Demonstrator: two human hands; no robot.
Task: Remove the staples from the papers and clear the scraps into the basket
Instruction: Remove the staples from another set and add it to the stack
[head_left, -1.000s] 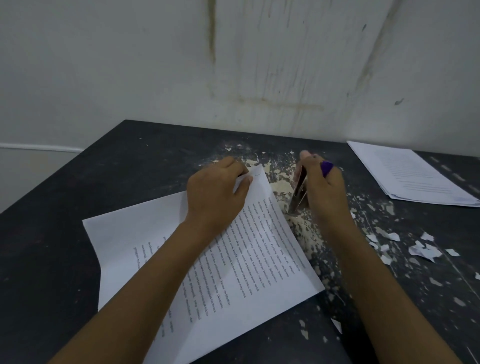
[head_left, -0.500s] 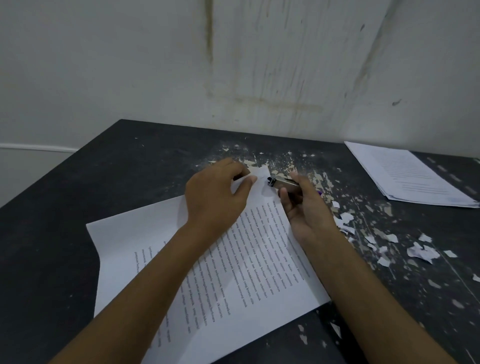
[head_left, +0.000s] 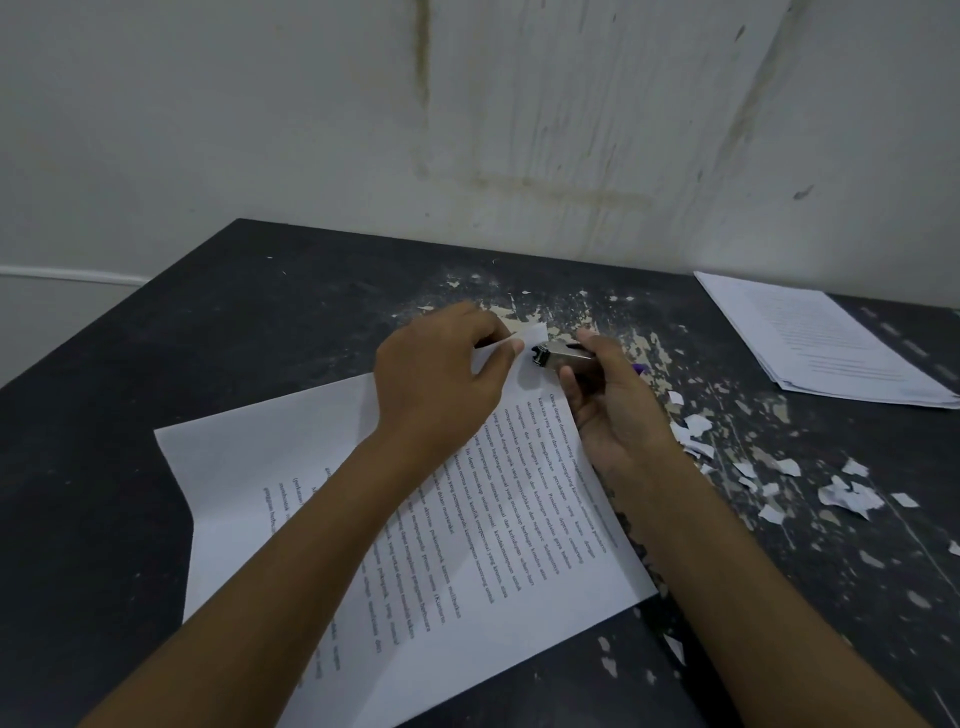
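Observation:
Stapled printed papers (head_left: 498, 525) lie at an angle on the dark table (head_left: 104, 441). My left hand (head_left: 441, 384) presses on their far corner and pinches it between thumb and fingers. My right hand (head_left: 613, 405) holds a metal staple remover (head_left: 563, 357) with a purple part at its rear. Its jaw end touches the paper corner just right of my left thumb. Several white paper scraps (head_left: 847, 496) are scattered on the table to the right. The staple itself is too small to make out. No basket is in view.
A second stack of printed papers (head_left: 821, 338) lies at the far right by the wall (head_left: 467, 130). The table top is chipped and flaked around the middle (head_left: 644, 353). The table's left edge runs diagonally from the back corner.
My right hand swung the staple remover from upright beside the papers down and left to the paper corner. My left hand stayed on the corner.

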